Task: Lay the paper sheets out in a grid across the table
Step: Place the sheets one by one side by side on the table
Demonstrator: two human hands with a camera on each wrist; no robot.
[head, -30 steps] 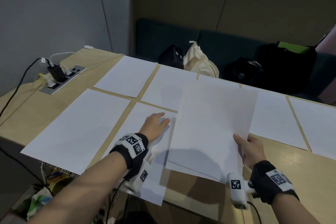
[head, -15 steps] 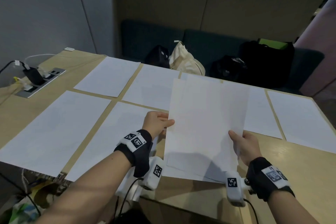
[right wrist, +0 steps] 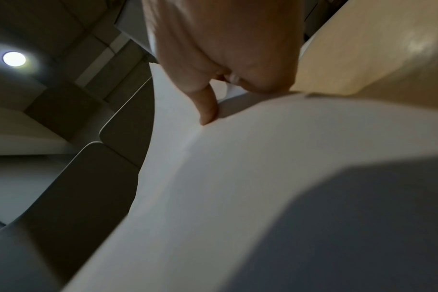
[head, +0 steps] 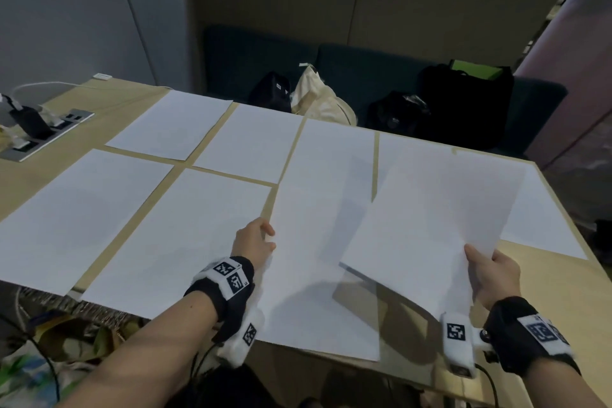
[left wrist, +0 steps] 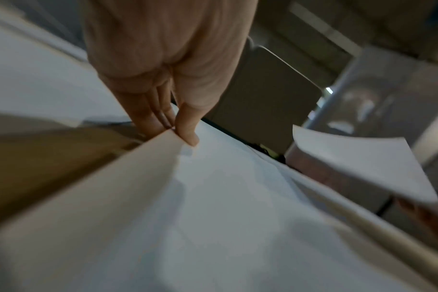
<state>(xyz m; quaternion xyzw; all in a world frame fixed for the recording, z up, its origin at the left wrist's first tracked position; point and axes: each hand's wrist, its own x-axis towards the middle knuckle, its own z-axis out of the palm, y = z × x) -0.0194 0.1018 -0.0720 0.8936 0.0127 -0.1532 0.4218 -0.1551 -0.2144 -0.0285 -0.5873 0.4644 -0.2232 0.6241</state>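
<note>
Several white paper sheets lie in rows on the wooden table (head: 546,291); one at the near left (head: 76,215), one beside it (head: 185,235). My left hand (head: 256,242) pinches the left edge of a single sheet (head: 318,268) over the near middle of the table; the left wrist view shows thumb and fingers (left wrist: 185,126) closed on that sheet's edge (left wrist: 213,197). My right hand (head: 490,272) grips a thin stack of sheets (head: 437,219) by its near right corner, held above the table to the right. In the right wrist view the thumb (right wrist: 208,106) presses on the stack (right wrist: 263,177).
A power strip with plugs and cables (head: 36,132) is set into the table's far left. Bags (head: 463,99) sit on a dark bench beyond the far edge. The table's right corner (head: 569,325) is bare wood.
My left hand has taken one sheet off the stack. The right hand has carried the stack away to the right, so the two now hang apart.
</note>
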